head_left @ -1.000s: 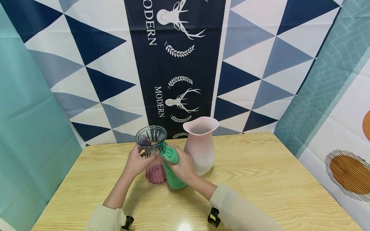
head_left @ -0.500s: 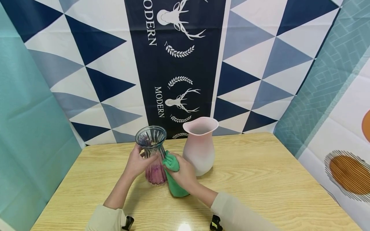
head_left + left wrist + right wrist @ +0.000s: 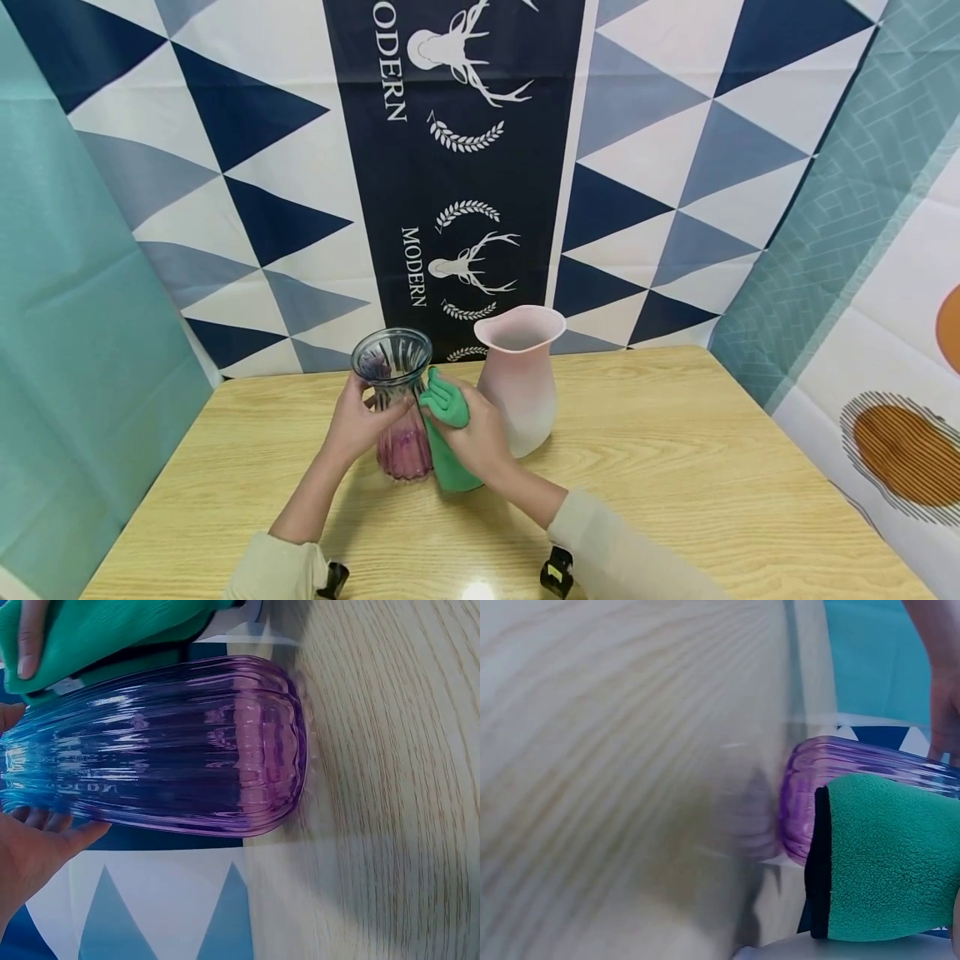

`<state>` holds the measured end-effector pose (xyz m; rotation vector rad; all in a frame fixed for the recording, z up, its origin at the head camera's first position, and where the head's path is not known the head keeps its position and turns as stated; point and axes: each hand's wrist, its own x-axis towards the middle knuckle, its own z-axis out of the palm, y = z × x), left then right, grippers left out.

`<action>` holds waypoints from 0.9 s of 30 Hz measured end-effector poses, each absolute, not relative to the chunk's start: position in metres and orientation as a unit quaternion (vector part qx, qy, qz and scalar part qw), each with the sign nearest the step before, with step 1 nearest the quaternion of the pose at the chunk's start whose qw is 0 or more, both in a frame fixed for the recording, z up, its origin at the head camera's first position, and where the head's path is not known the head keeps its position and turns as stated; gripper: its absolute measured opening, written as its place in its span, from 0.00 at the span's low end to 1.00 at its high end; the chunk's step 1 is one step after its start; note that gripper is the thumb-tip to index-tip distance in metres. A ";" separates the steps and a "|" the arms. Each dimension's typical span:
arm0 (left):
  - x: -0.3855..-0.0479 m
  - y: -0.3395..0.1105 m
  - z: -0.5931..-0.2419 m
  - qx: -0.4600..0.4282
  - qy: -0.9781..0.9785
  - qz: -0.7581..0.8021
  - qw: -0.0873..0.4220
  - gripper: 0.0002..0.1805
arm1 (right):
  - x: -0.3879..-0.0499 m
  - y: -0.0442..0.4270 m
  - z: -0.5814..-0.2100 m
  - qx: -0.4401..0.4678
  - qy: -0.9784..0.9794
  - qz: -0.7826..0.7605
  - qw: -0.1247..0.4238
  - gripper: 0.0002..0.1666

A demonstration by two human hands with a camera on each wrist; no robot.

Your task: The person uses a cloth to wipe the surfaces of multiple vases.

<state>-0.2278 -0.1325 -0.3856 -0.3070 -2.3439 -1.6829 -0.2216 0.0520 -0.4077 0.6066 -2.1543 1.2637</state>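
A ribbed glass vase (image 3: 405, 450), blue at the flared rim and purple at the base, stands upright on the table. My left hand (image 3: 360, 421) grips its narrow neck from the left, thumb across the near side. A green cloth (image 3: 453, 467) with a dark edge is bunched in my right hand (image 3: 480, 429), which holds it against the vase's right side. In the left wrist view, the glass vase (image 3: 187, 746) has the green cloth (image 3: 112, 637) beside it. The right wrist view has the fuzzy green cloth (image 3: 892, 859) partly hiding the purple base.
Just behind my right hand stands a pink-and-white vase (image 3: 525, 392) with a wavy rim. The wooden table (image 3: 675, 467) ends at a patterned backdrop (image 3: 465, 167). A teal curtain (image 3: 82, 317) hangs on the left.
My right hand slid the cloth down along the vase's side, then back up. The left hand keeps its grip, and the vase stays in place.
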 end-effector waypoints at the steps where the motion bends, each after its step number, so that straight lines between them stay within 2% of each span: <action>1: -0.228 -0.133 -0.386 -0.104 -0.802 -0.576 0.119 0.41 | -0.222 0.051 -0.406 0.229 -0.799 0.474 0.290 0.28; 10: -0.229 -0.134 -0.387 -0.106 -0.804 -0.573 0.117 0.41 | -0.227 0.047 -0.396 0.232 -0.790 0.471 0.316 0.28; 21: -0.229 -0.134 -0.386 -0.111 -0.804 -0.573 0.116 0.39 | -0.228 0.046 -0.397 0.208 -0.830 0.451 0.256 0.27; 27: -0.229 -0.134 -0.385 -0.107 -0.807 -0.570 0.112 0.38 | -0.228 0.047 -0.402 0.206 -0.835 0.446 0.249 0.27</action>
